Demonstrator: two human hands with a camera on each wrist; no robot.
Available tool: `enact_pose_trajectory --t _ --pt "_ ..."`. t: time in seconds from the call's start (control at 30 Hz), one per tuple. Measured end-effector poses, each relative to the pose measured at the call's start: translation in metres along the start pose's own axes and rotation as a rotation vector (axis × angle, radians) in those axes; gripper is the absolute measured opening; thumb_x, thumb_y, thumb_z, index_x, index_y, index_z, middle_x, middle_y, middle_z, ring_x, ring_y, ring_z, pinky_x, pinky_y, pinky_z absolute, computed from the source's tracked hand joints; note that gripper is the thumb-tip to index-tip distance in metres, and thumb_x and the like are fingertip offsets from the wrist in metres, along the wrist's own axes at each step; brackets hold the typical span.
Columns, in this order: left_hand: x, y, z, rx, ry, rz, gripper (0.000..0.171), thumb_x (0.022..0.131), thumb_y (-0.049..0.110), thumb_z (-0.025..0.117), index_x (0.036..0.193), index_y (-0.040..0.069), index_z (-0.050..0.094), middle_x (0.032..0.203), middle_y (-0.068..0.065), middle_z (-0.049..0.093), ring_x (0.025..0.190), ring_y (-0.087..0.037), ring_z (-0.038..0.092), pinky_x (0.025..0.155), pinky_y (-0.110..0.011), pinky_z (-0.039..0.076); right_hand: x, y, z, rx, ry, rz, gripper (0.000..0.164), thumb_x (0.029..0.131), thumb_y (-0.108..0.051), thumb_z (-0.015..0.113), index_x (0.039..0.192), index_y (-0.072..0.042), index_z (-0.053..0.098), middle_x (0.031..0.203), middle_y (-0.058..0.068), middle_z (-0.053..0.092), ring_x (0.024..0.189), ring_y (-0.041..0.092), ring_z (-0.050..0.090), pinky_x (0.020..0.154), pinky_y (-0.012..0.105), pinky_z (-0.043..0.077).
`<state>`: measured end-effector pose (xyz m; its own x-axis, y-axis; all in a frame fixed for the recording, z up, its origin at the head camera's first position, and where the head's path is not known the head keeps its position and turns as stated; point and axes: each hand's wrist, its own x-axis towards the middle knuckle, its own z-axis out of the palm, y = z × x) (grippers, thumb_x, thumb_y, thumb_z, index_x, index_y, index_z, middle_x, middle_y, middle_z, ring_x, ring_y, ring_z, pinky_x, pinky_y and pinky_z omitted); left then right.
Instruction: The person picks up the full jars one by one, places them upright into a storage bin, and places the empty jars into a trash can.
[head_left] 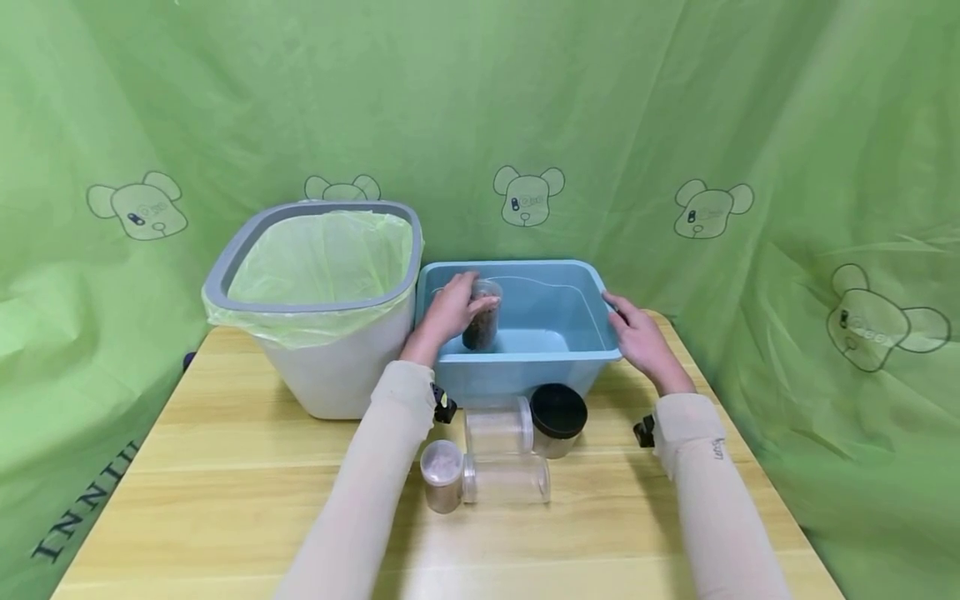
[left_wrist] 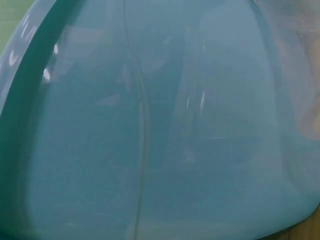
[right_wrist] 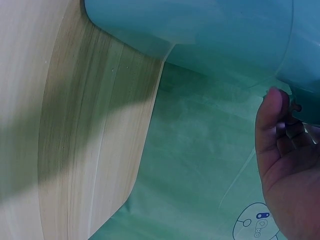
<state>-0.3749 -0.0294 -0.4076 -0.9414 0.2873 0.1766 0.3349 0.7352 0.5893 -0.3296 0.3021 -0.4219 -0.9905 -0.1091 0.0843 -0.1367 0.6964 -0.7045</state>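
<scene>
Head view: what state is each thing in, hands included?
Bin: upright, open
Green bag: lining the bin, mouth open
Blue basin: upright, open
Dark-filled jar: held inside the basin, roughly upright
Black-lidded jar: upright, lid on
Small jar: upright
Farther clear jar: on its side
Nearer clear jar: on its side
Left hand: holding the dark-filled jar
Right hand: holding the basin's right rim

Slanting dark letters [head_left: 92,497] at the lower left of the head view read "INNIU" on the green curtain [head_left: 450,100], while lettering on its bear-head prints [head_left: 527,200] and the right sleeve [head_left: 723,508] is too small to read.
</scene>
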Motion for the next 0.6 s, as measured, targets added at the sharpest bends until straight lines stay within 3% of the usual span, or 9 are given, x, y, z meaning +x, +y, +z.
enact_pose_trajectory --t 0.6 --pt "0.0035 -0.0027 0.0069 0.091 -0.069 -0.007 0.072 0.101 0.042 0.063 0.154 -0.002 0.042 0.151 -0.025 0.051 0.137 -0.041 0.053 0.117 -0.049 0.042 -0.002 -0.0003 0.0001 0.005 0.002 0.013 0.054 0.114 -0.03 0.03 0.165 -0.016 0.025 0.167 0.027 0.025 0.148 0.054 0.032 0.121 0.068 0.026"
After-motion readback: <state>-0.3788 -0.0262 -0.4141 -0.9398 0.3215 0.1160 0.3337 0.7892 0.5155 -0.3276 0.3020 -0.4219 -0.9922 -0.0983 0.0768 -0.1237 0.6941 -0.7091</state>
